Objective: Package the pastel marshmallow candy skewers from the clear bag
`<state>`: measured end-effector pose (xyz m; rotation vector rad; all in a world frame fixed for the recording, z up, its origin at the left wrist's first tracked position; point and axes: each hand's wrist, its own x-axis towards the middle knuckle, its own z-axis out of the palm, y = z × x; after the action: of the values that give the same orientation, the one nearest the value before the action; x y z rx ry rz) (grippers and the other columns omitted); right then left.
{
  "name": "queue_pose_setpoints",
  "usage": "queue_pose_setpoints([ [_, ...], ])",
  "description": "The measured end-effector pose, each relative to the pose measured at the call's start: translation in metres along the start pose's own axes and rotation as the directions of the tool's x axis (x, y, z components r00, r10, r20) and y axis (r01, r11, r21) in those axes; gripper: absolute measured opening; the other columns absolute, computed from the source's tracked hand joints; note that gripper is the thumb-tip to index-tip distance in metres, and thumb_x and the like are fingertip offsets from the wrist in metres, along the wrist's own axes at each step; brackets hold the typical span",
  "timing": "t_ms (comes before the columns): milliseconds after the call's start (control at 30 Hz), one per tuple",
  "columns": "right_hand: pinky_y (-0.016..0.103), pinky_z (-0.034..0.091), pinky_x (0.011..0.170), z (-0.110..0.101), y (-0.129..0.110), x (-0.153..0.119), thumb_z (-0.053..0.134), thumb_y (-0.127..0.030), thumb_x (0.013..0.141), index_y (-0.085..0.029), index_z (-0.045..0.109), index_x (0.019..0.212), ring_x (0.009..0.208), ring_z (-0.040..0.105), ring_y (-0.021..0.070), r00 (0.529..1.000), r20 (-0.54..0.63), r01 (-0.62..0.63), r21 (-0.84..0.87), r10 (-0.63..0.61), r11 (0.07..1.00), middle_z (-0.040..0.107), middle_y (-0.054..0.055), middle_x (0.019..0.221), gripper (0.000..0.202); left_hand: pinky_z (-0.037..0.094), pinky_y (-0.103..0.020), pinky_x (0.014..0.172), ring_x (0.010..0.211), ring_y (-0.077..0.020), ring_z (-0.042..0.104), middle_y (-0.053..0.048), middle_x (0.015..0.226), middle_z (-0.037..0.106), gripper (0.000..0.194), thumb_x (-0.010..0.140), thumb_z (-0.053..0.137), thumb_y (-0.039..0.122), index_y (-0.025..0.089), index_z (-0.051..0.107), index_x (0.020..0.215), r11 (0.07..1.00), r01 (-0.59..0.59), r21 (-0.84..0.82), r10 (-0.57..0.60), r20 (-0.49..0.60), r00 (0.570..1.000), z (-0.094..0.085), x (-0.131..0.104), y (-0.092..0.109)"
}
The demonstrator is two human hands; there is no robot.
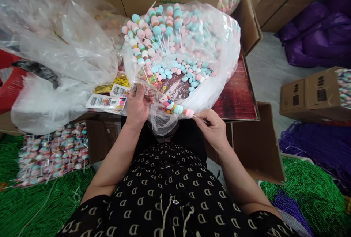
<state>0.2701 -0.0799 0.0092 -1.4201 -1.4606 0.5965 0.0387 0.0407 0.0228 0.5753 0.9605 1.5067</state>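
Note:
My left hand [138,103] pinches the top of a clear printed wrapper [149,92]. Inside its lower part is a candy skewer [178,109] of pink, blue, yellow and white pieces. My right hand [211,125] closes on the thin stick at the skewer's pink end. Beyond my hands, several bare candy skewers [156,28] lean in a big clear plastic bag [231,43]. Loose pink and blue candies [196,76] lie in the bag, with small colored rings [160,83] near its front. White sticks [200,100] lie bunched in front of the candies.
Printed cards [105,102] and gold twist ties [117,82] lie left of my hand. Crumpled plastic bags [63,36] cover the table's left side. An open carton [255,142] stands below the table [236,90] at right. A box of wrapped skewers [55,153] is at lower left.

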Motion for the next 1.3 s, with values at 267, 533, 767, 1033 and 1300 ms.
queue_pose_setpoints([
  [267,0.031,0.054,0.063,0.005,0.007,-0.007,0.071,-0.043,0.093,-0.025,0.08,0.085,0.066,0.068,0.0184,0.995,-0.004,-0.101,-0.009,0.101,0.995,0.076,0.002,0.074,0.022,0.041,-0.021,0.039,0.043,-0.007,0.054,0.006,0.061,0.063,0.034,0.078,0.089,0.046,0.023,0.065,0.072,1.0,-0.006,0.01,0.007,-0.035,0.999,0.0,0.001,0.001],
  [533,0.033,0.061,0.069,0.002,0.013,-0.005,0.064,-0.047,0.099,-0.027,0.082,0.087,0.072,0.077,0.022,1.0,-0.004,0.028,-0.173,-0.03,0.984,0.083,0.005,0.084,0.03,0.042,-0.022,0.039,0.046,-0.0078,0.055,0.005,0.061,0.064,0.032,0.079,0.088,0.045,0.023,0.066,0.073,1.0,-0.013,-0.002,0.013,-0.022,1.0,-0.003,0.001,-0.001],
  [767,0.031,0.058,0.065,0.004,0.016,-0.005,0.063,-0.042,0.1,-0.025,0.081,0.084,0.069,0.076,0.0209,0.995,0.019,0.104,-0.229,-0.103,0.968,0.082,0.005,0.08,0.029,0.043,-0.023,0.041,0.047,-0.0088,0.057,0.005,0.063,0.065,0.027,0.081,0.087,0.045,0.024,0.07,0.079,1.0,-0.002,0.012,0.002,-0.036,0.999,-0.002,0.002,0.001],
  [1033,0.028,0.055,0.064,0.013,0.012,-0.008,0.073,-0.036,0.091,-0.023,0.079,0.085,0.069,0.071,0.0174,0.994,-0.024,-0.107,0.053,0.109,0.993,0.079,0.002,0.08,0.015,0.042,-0.02,0.04,0.043,-0.0068,0.053,0.006,0.058,0.061,0.038,0.077,0.09,0.046,0.021,0.062,0.071,1.0,-0.003,0.012,0.003,0.009,1.0,0.0,-0.001,0.003],
  [1300,0.026,0.052,0.058,0.013,0.015,-0.004,0.071,-0.041,0.094,-0.024,0.08,0.081,0.06,0.067,0.0152,0.999,0.01,-0.042,0.033,0.041,0.999,0.077,0.0,0.071,0.024,0.041,-0.021,0.037,0.043,-0.0073,0.056,0.007,0.058,0.062,0.04,0.073,0.093,0.048,0.022,0.062,0.071,0.995,-0.088,0.044,0.086,0.042,0.995,-0.004,0.003,0.003],
])
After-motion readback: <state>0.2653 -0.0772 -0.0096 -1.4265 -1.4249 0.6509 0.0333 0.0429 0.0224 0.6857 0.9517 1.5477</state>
